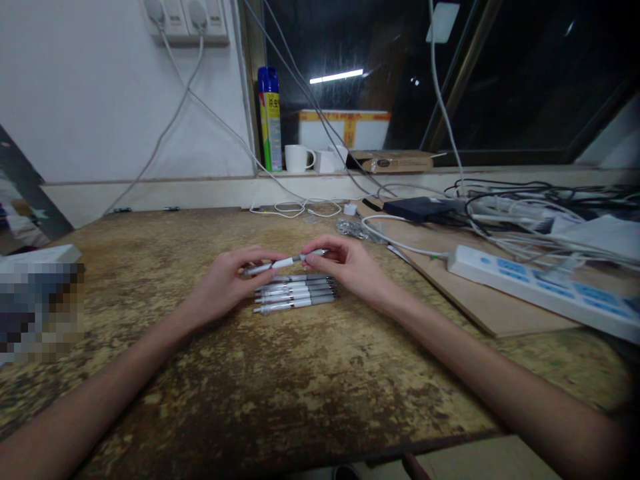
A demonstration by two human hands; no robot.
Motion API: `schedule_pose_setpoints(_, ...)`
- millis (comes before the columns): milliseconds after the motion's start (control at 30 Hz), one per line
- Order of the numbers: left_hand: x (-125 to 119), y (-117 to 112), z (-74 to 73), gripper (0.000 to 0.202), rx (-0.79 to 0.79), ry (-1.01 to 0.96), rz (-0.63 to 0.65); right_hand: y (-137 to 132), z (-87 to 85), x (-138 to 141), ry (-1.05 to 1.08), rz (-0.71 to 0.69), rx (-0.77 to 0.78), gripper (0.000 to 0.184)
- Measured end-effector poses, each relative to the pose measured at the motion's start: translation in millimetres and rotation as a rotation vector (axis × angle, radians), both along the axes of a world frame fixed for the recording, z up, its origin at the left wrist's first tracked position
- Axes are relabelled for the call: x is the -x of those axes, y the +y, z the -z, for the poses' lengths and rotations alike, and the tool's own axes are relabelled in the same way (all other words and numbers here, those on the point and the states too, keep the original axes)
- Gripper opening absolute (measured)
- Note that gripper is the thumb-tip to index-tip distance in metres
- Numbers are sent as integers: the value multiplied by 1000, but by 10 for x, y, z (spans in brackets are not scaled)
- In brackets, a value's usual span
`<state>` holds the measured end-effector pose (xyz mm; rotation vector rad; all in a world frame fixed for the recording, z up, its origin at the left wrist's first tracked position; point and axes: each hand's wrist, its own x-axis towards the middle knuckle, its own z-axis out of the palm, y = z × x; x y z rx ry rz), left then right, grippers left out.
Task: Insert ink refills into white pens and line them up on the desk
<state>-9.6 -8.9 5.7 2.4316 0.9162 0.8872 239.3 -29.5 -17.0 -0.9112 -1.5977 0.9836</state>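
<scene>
The pens [295, 305] look smooth plastic, the tabletop [310, 380] rough worn wood, the power strip [543, 288] smooth plastic

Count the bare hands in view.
2: bare left hand on the left part of the white-and-grey pen, bare right hand on its right part, above the brown wooden tabletop.

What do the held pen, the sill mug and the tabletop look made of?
Pen: probably plastic; smooth, opaque white section.
Mug: likely glazed ceramic, given its even white surface; plastic possible.
Tabletop: probably wood or board; worn finish, mottled yellow-brown patches.
</scene>
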Motion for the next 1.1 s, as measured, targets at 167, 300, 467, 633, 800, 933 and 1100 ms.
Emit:
schedule_pose_setpoints(167, 2, 1, 6, 30, -3, 5, -1, 0, -1, -5, -45, 23, -32, 14)
schedule_pose_setpoints(300, 1, 2, 10, 29, -11, 0, -1, -4, -10, 2, -44, 25, -29, 12)
schedule_pose_setpoints(467, 2, 0, 11, 28, -8, -2, -1, -10, -16, 4, -50, 28, -52, 11)
schedule_pose_setpoints(633, -2, -4, 3, 27, 6, 3, 11, -3, -9, -4, -77, 24, -84, 12)
schedule_pose_setpoints(800, -10, -5, 7, 27, -7, 10, 27, 1, -1, -1, -58, 4, -86, 11)
schedule_pose_setpoints(933, -14, -7, 18, 27, -21, 5, 31, 10, 19, 5, -42, -6, -65, 18)
schedule_pose_setpoints(1100, -21, -9, 32, 25, -45, 11, 50, 6, 36, 19, -53, -55, -23, 27)
